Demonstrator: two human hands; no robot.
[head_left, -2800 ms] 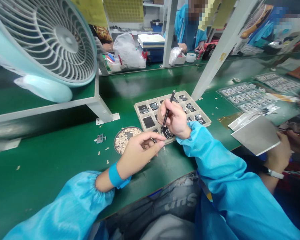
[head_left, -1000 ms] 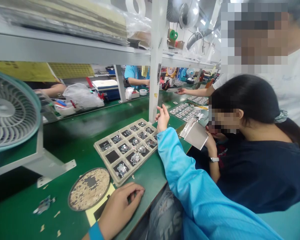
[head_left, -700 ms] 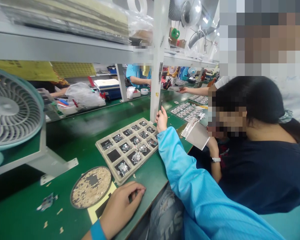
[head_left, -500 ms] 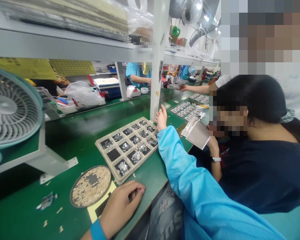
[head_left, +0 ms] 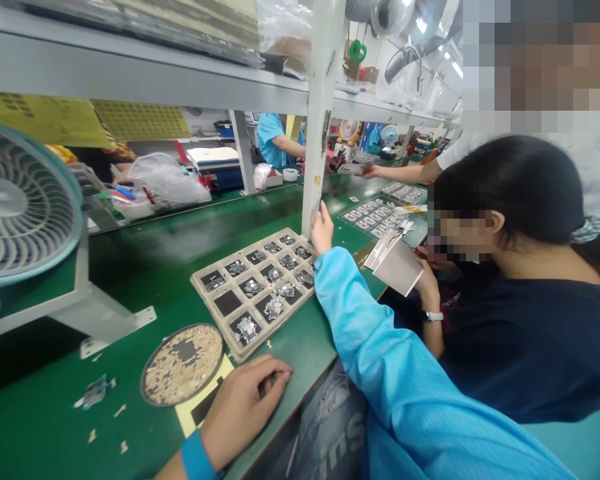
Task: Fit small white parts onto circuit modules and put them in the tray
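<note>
My left hand rests on the green bench near its front edge, its fingers curled in and the thumb against them, nothing showing in it. A blue band circles that wrist. My right hand, in a blue sleeve, is raised beside the white post, fingers closed and the index finger upward; a tiny dark thing at its tip is too small to name. Between the hands lies a beige compartment tray with small metal parts in most pockets. A round dish of small tan pieces stands left of my left hand, partly over a yellow sheet.
A fan stands at left on a metal bracket. The white post carries a shelf overhead. A seated co-worker at right holds grey sheets. Loose tan pieces and a metal part lie at front left.
The view has shifted slightly. Both my hands keep nearly the same places and poses; the tray and dish have not moved on the bench.
</note>
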